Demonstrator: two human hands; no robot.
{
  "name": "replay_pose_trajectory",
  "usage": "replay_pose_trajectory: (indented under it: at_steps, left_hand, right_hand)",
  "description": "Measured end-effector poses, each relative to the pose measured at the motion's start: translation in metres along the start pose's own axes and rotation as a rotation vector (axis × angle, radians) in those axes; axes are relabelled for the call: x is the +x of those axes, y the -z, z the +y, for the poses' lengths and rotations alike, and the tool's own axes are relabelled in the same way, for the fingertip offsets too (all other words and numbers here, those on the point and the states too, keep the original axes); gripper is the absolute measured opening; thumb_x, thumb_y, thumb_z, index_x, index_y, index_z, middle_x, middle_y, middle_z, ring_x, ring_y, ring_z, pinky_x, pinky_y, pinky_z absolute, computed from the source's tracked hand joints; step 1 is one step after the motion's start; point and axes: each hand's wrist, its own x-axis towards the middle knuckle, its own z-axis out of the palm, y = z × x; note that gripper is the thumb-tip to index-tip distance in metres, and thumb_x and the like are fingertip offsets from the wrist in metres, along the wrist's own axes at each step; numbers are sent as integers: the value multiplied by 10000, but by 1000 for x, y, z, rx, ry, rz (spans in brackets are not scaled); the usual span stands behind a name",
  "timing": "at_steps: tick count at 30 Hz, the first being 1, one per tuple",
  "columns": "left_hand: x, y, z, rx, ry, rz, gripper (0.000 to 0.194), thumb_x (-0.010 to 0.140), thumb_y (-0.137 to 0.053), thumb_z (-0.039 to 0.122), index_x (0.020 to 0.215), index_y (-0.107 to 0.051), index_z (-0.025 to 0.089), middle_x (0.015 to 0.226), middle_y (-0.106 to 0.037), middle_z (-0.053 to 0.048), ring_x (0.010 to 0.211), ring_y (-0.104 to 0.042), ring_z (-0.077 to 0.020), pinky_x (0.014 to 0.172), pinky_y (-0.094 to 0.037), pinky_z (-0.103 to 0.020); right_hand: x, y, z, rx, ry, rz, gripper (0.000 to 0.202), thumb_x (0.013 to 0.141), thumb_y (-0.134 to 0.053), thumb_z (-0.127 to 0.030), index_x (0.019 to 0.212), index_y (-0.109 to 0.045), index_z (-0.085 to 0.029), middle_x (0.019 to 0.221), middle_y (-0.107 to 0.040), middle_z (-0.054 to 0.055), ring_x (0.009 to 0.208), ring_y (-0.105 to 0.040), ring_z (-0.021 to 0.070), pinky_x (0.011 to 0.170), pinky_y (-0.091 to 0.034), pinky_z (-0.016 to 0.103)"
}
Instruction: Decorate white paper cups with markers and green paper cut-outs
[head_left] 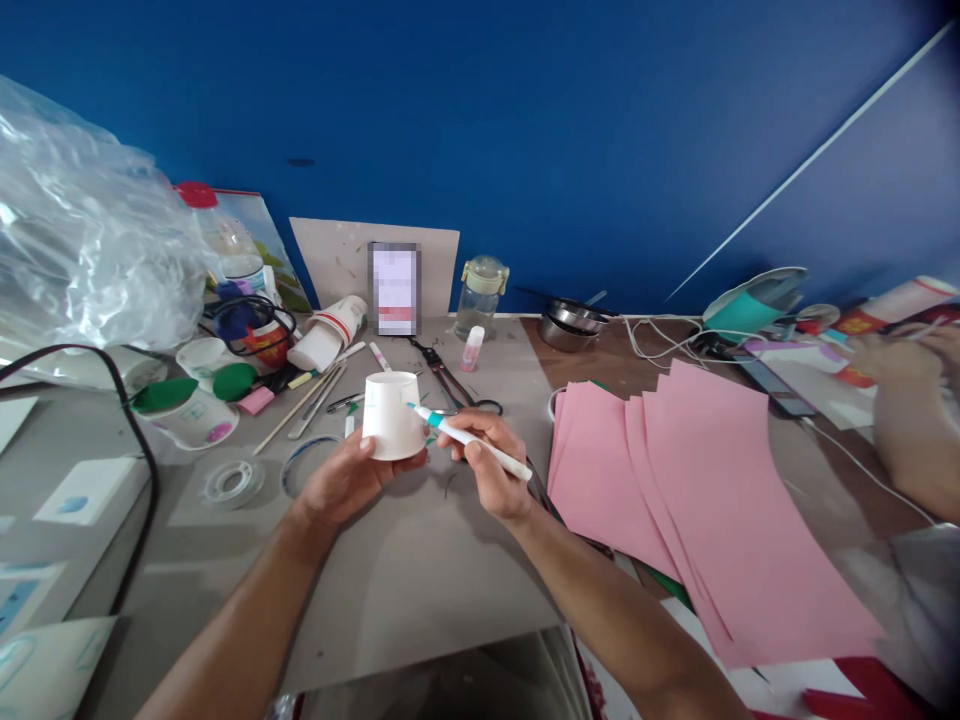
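Note:
A white paper cup [393,420], upside down with its narrow end up, is held by my left hand [352,478] around its lower rim. Faint teal lines mark the cup's side. My right hand [491,462] grips a white marker pen [487,452] with a teal band, and its tip is at the cup's right side. Behind the hands lie black-handled scissors [442,372]. A glue stick [472,350] with a white cap stands just beyond them. A roll of clear tape [231,483] rests left of my left hand.
Pink paper sheets [709,480] are stacked at right, near another person's arm [911,430]. A phone [396,290] leans on a board, with a glass jar [481,295] beside it. Metal bowls [570,325], paper cups [330,335] and a plastic bag [90,230] stand along the back.

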Motion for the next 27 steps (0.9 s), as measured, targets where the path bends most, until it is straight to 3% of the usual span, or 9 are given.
replay_pose_trajectory:
  at_steps: [14,20,27]
  left_hand:
    - [-7,-9,9,-67,34,-81,604,712,-716,461,1217,-622,143,1116,-699,-146,905,-671,-290,910,-486,-476]
    - [-5,-10,9,-64,42,-41,705,687,-747,448,1309,-551,180,1107,-705,-143,923,-667,-297,888,-493,-461]
    - [4,-5,4,10,-21,18,550,765,-719,376,1260,-593,175,1119,-701,-113,954,-660,-255,900,-495,-399]
  right_hand:
    - [2,-1,9,151,-119,118,313,877,-575,-474,1024,-659,-211,800,-691,44,617,-559,139,569,-454,282]
    - [5,-1,9,249,-148,167,330,846,-602,-487,1023,-647,-212,782,-691,47,597,-545,137,530,-423,269]
    - [3,-1,12,173,-108,122,290,864,-594,-469,992,-664,-217,780,-673,35,623,-568,142,575,-458,287]
